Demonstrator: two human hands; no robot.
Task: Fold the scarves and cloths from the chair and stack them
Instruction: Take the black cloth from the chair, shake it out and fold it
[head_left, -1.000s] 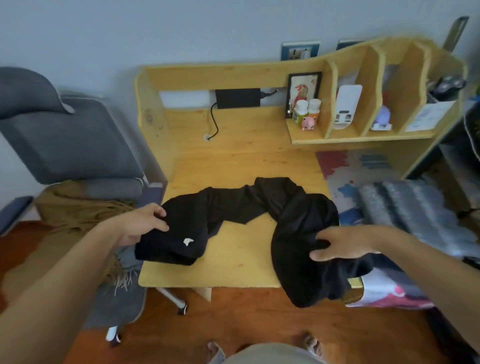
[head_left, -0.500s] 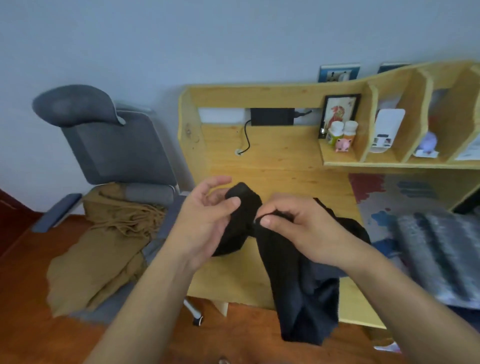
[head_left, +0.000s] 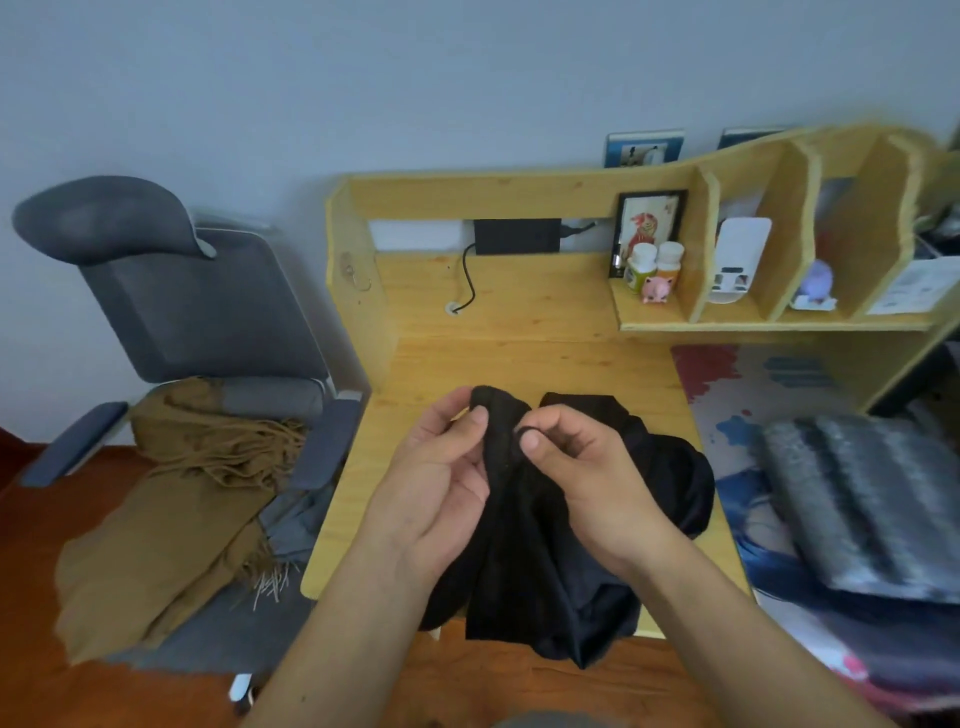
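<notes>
Head view: both hands' grips, left hand (head_left: 441, 483) and right hand (head_left: 582, 478), pinch the bunched, hanging black cloth (head_left: 540, 571).

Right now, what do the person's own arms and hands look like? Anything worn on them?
Both forearms are bare as far as the frame shows: no sleeves, gloves or watch. The left hand and right hand show no rings, and the visible nails are short and plain.

No legible text, printed sheet (head_left: 912, 287) in right desk compartment too blurred to read, bottle labels (head_left: 635, 275) indistinct
</notes>
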